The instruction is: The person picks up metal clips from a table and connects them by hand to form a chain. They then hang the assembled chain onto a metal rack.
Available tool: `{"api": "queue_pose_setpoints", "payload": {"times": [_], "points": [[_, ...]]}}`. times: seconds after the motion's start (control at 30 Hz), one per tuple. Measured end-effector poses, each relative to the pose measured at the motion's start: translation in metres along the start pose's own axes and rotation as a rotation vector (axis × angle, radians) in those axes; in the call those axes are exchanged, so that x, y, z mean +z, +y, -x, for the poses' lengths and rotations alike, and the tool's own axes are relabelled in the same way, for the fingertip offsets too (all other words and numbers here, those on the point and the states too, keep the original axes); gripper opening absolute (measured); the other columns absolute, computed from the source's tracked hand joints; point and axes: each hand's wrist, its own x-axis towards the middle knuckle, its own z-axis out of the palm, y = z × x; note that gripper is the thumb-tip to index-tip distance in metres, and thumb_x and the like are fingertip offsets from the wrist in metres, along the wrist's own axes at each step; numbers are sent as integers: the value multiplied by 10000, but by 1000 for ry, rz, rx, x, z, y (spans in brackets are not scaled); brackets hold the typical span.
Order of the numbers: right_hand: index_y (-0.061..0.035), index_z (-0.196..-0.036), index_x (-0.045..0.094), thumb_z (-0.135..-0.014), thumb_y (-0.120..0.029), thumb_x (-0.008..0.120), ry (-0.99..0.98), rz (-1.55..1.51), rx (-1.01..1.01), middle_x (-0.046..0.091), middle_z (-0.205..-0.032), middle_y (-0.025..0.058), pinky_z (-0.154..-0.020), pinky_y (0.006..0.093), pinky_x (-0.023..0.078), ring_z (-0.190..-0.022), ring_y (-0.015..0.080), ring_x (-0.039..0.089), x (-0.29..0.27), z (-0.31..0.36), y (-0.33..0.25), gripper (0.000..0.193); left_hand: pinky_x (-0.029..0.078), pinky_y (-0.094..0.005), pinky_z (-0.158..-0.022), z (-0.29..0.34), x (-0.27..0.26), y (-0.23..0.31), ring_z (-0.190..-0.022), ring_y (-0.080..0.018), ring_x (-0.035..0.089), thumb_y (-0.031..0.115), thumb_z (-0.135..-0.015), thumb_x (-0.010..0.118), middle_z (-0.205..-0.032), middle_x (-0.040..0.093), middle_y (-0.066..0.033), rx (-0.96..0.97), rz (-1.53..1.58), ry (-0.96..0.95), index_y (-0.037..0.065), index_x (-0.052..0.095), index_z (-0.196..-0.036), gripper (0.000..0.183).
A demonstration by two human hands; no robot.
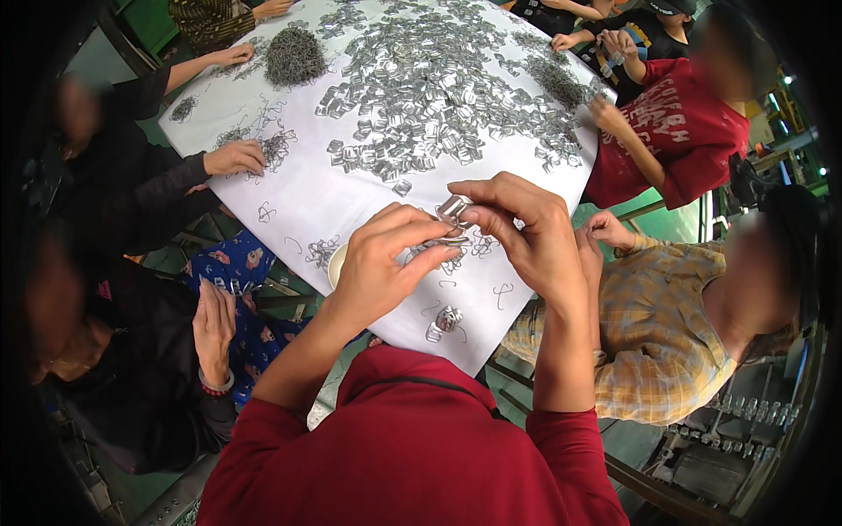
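Held close together in the head view, the left hand (383, 256) and the right hand (531, 232) work above the near end of a white-covered table (307, 197). The right thumb and index finger pinch a metal clip (453, 208), while the left thumb and fingers are clamped on a flat metal piece (453, 241) just below it; whether the two parts touch or already interlock cannot be told. To do this well, I judge, the left grip should stay firm and level as a steady base, with the right fingertips kept at the clip's edges so the contact stays visible, and thin metal turned gently rather than forced. The clip is bright and smooth, with a ribbed, boxy outline; the piece under it shows as a narrow strip, its face hidden by fingers. Nearer the table's edge lie a small loose clip (434, 333) and, just beside it, a shiny cluster (449, 317). Farther off spreads a broad pile of silver clips (412, 88), flat and glinting, while a dark heap of wire hooks (296, 57) looks springy and tangled. A pale bowl (336, 265) is partly hidden behind the left hand.
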Motion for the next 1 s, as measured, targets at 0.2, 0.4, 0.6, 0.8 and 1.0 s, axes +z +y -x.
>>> {"api": "queue_pose_setpoints", "payload": {"times": [0.2,0.4,0.6,0.8,1.0], "points": [[-45,-981,682,-775,-43,660,-25,39,-22,569,-704,85,-568,301,435,-616,176,553,-10,1,-8,207,460,-312,-647,0,1,4,-749,-215,587,72,-724,723,-804,628,-74,-23,17,-43,15,675,-895,187],[-20,-940,676,-773,-61,679,0,2,-69,628,-736,79,-578,264,478,-656,144,620,-17,-5,-6,172,469,-279,-712,-12,5,7,-784,-183,601,51,-742,706,-842,644,-74,-77,161,35,9,672,-916,182],[-21,-945,635,-763,-90,707,35,-141,-15,658,-737,49,-595,230,496,-678,107,642,-17,-11,6,207,454,-230,-715,-30,-2,5,-790,-116,590,13,-778,676,-848,645,-60,-205,410,43,-10,662,-909,134],[-17,-972,624,-873,-135,593,92,-437,281,647,-781,30,-556,214,444,-666,84,584,-4,-11,116,158,442,-231,-725,-38,0,-1,-790,-115,578,-52,-774,657,-848,639,-67,-187,386,88,-19,656,-908,138],[-39,-845,660,-780,-67,649,-190,266,746,654,-701,60,-627,279,472,-640,136,606,45,59,253,72,440,-233,-747,-38,-1,-9,-805,-116,573,-64,-764,665,-878,632,-73,-225,333,106,-28,651,-915,156]]}}
